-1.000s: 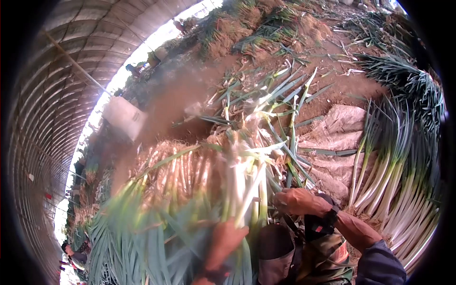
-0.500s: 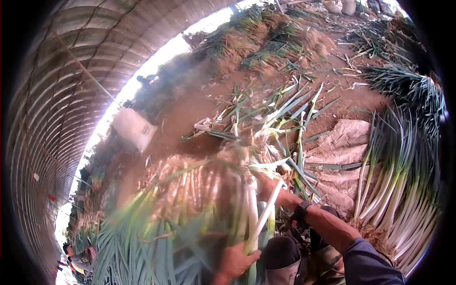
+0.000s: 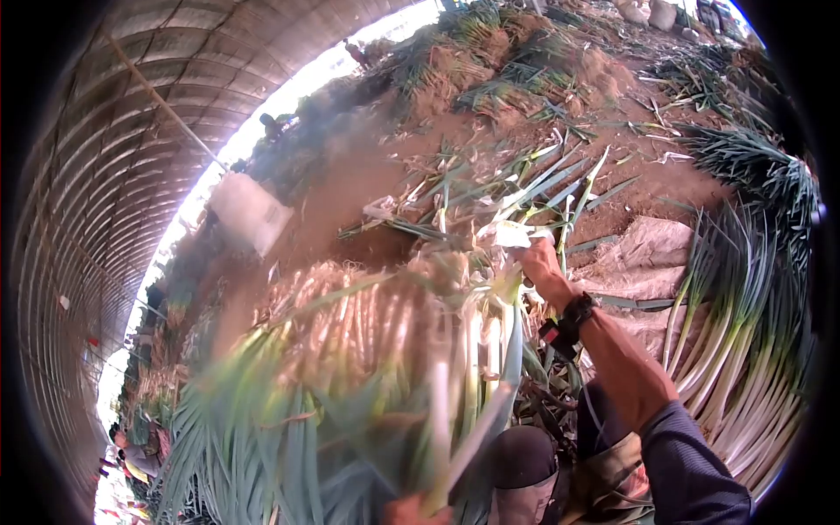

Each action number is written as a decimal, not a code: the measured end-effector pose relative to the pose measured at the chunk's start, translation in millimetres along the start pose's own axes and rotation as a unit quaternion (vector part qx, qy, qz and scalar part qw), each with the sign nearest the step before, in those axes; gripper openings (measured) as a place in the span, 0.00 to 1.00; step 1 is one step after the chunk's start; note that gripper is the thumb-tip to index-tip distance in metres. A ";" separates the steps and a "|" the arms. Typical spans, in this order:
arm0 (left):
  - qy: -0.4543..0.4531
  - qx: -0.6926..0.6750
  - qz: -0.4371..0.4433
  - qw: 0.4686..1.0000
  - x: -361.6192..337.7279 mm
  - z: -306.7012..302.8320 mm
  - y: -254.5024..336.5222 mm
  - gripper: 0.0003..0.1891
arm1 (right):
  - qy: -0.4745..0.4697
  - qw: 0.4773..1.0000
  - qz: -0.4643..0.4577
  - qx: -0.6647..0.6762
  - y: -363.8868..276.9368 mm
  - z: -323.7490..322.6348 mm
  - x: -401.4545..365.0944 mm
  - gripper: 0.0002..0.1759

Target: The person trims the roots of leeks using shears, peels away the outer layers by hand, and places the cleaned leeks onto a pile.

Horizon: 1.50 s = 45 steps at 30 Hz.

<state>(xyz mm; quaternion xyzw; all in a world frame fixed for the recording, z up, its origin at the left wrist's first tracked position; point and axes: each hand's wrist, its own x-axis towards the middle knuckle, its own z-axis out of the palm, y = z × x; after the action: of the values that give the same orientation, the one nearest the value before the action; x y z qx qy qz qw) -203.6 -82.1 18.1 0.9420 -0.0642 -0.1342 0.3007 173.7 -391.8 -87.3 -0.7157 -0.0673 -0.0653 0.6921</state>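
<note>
My left hand (image 3: 418, 511), blurred at the bottom edge, is closed round a pair of spread leek stalks (image 3: 477, 430) whose white ends point up and away from me. My right hand (image 3: 539, 261), with a watch on the wrist, is stretched out past them. Its fingers are closed on pale stripped leek leaves (image 3: 511, 234), over the scattered trimmings. Beside my left hand lies a wide heap of unpeeled leeks (image 3: 346, 328), roots away from me and green tops toward me.
Clean white leeks (image 3: 731, 359) lie in a row on the right, near a flattened sack (image 3: 643, 258). Loose leaf trimmings (image 3: 534, 188) litter the soil ahead. A white sack (image 3: 249, 213) stands at the left. More leek piles (image 3: 490, 66) lie farther back under the arched roof.
My right hand has moved forward, away from the stalks, taking pale leaves with it. My left hand has drawn down toward the bottom edge with the stalks.
</note>
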 end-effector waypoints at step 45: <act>-0.022 0.067 -0.046 0.996 96.0 14.1 19.9 0.27 | -0.276 0.685 -0.572 -0.357 -135.6 49.7 -156.8 0.22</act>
<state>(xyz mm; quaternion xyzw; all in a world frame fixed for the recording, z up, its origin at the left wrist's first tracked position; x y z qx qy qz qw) -116.7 -125.3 -1.9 0.9589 -0.0365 -0.1638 0.2287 -5.6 -338.6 14.9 -0.7170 -0.6232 -0.2669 0.1622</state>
